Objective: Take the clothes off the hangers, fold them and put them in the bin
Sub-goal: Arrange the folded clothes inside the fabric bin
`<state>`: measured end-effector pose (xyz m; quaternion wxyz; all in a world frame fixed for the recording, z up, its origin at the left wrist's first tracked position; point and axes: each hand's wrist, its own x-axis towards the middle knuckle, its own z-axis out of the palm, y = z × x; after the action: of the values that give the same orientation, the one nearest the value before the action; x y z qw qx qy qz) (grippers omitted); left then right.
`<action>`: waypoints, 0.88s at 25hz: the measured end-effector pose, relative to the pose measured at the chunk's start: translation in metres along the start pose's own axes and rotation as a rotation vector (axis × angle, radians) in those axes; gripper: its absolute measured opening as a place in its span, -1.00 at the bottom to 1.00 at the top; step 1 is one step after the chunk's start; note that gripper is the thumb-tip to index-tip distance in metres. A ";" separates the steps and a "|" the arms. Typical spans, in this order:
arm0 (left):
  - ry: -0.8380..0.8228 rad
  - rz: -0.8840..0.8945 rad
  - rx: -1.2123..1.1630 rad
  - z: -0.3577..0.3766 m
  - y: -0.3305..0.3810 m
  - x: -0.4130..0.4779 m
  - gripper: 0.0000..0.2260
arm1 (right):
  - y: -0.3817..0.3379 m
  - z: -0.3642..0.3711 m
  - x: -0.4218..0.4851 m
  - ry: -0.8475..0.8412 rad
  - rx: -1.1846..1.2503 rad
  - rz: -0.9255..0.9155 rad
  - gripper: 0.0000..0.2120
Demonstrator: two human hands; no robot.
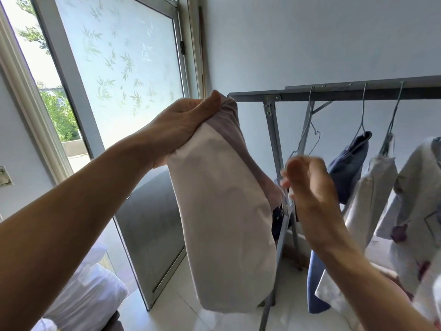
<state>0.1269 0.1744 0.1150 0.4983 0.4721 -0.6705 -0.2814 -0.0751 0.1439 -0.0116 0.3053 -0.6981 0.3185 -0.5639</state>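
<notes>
My left hand (183, 125) grips the top of a pale pink garment (226, 223), which hangs down in front of me, left of the rack. To its right my right hand (310, 187) is blurred, with fingers loosely curled near the bottom of an empty wire hanger (307, 137); whether it touches the hanger I cannot tell. Along the grey metal rack (334, 93) hang a navy garment (348, 168), a white garment (372, 194) and a light grey printed garment (420, 206), each on a wire hanger. No bin is in view.
A frosted glass door (124, 68) stands open on the left, with daylight beyond it. White bedding (90, 292) lies at the lower left. The rack's metal leg (274, 163) runs down to the pale tiled floor (181, 311) behind the pink garment.
</notes>
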 end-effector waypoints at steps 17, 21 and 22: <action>0.246 -0.232 -0.347 -0.006 -0.075 -0.017 -0.62 | 0.036 0.001 0.015 -0.040 0.541 0.505 -0.80; 0.376 -0.521 -0.444 0.021 -0.140 -0.050 -0.71 | 0.053 -0.001 0.017 0.025 -0.091 0.631 -0.84; 0.397 -0.571 -0.488 0.025 -0.150 -0.055 -0.74 | 0.057 -0.001 0.018 0.056 -0.147 0.631 -0.76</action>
<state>0.1594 0.1630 -0.0430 0.6169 0.5522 -0.3176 -0.4622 -0.0793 0.0950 -0.0456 0.4050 -0.5694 0.5674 -0.4357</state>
